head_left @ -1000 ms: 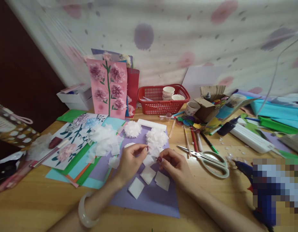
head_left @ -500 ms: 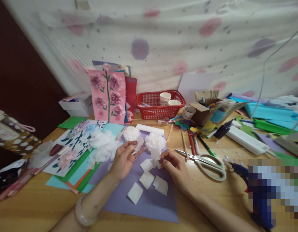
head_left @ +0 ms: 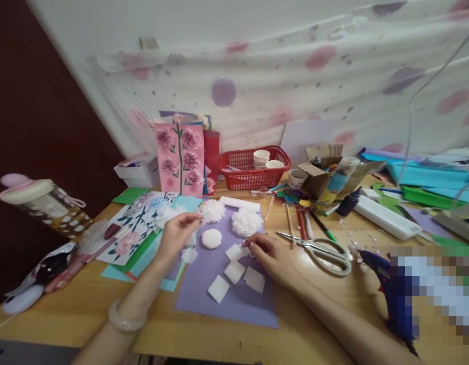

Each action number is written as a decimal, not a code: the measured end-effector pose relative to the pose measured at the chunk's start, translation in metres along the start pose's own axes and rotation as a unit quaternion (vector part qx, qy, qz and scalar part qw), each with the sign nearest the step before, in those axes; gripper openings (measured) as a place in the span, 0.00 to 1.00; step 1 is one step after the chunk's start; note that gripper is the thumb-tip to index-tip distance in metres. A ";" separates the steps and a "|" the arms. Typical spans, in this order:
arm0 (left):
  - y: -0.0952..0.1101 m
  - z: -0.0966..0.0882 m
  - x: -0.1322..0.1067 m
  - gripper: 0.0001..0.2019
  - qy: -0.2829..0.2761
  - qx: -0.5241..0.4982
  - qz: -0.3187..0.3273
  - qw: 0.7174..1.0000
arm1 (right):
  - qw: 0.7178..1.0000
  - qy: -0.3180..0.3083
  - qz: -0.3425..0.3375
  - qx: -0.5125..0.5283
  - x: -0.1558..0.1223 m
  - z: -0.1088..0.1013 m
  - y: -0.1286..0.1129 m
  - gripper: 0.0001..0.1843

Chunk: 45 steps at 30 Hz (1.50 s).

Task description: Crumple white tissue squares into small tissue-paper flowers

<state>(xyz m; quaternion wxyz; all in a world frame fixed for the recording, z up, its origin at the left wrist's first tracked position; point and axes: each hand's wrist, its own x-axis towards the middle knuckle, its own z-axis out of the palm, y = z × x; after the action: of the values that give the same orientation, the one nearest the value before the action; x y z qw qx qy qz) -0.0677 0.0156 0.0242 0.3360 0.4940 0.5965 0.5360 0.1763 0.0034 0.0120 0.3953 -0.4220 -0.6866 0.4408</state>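
My left hand (head_left: 178,234) is raised over the left part of the purple sheet (head_left: 227,309), thumb and fingers pinched together. Whatever lies between its fingertips is too small to make out. Behind it is a heap of white tissue paper (head_left: 164,215). My right hand (head_left: 271,257) rests at the sheet's right side, its fingertips closed on a white paper square (head_left: 252,252). Several other white paper squares (head_left: 218,289) lie in front of it. A round white paper disc (head_left: 211,238) sits between the hands. Behind the disc are two fluffy white paper flowers (head_left: 246,222).
Scissors (head_left: 325,255) and a blue glue gun (head_left: 386,284) lie to the right. At the back are a red basket (head_left: 253,177) with cups, a pink flower card (head_left: 180,162) and a white roll (head_left: 240,204). A bottle (head_left: 48,203) stands far left.
My left hand has moved left, off the middle of the sheet, and the round disc now shows. My right hand has shifted slightly, staying by the squares. The view has tilted and shifted left.
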 end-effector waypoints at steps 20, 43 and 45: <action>0.011 0.075 -0.021 0.06 -0.210 0.262 0.173 0.926 | 0.935 0.279 0.005 0.219 0.014 -0.010 0.025 0.18; 0.010 0.069 -0.029 0.13 -0.235 -0.110 -0.040 0.965 | 0.996 0.038 -0.004 0.085 -0.004 0.004 0.014 0.13; 0.009 0.068 -0.028 0.11 -0.256 -0.074 -0.010 0.964 | 0.995 0.033 -0.002 0.091 -0.004 0.003 0.013 0.13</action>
<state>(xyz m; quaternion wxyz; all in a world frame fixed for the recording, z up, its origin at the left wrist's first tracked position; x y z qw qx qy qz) 0.0061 0.0094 0.0159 0.5185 0.5825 0.4540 0.4310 0.1779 0.0024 -0.0019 0.4556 -0.3975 -0.6309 0.4862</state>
